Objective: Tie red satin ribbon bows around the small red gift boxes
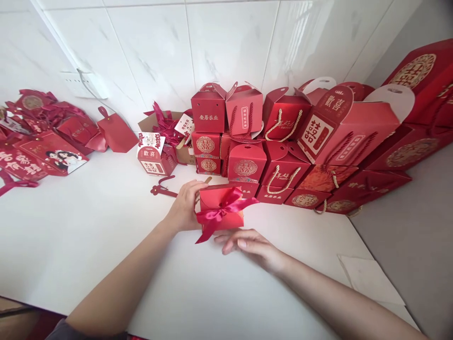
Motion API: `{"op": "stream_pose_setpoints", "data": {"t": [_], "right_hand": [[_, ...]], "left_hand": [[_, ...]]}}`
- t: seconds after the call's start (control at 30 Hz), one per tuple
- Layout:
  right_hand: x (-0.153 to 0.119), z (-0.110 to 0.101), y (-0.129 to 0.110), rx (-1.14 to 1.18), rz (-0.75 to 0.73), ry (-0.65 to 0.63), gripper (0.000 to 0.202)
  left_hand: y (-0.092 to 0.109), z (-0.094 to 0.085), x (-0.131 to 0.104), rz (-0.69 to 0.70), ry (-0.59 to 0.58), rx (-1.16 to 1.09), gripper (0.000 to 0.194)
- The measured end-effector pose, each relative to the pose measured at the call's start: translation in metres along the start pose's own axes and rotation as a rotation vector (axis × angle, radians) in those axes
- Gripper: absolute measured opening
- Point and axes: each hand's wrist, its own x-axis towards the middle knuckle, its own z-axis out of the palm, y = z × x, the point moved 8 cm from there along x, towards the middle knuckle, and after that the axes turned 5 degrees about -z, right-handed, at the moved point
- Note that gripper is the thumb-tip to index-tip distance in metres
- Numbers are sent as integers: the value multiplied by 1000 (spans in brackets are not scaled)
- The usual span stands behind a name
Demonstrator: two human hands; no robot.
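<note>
Left hand (184, 206): grip clamped on red box (212, 198), magenta bow (221, 212) facing up. Right hand (260, 248): grip apart, fingers loose beside box; contact unclear. Stacked boxes (247, 167) behind.

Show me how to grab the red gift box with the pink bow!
I'd pinch the red gift box by its lower right corner, coming from the right. That corner looks bare, while the satin ribbon bow spreads across the middle and the left hand holds the left side.
</note>
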Motion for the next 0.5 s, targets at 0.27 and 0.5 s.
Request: {"op": "stream_pose_setpoints", "data": {"t": [0.27, 0.5], "right_hand": [[-10, 36, -3, 81, 74, -214, 34], [-4, 13, -26, -116, -125, -31, 25]], "left_hand": [[7, 8, -4, 91, -18, 74, 90], [-16, 10, -3, -250, -160, -251, 93]]}}
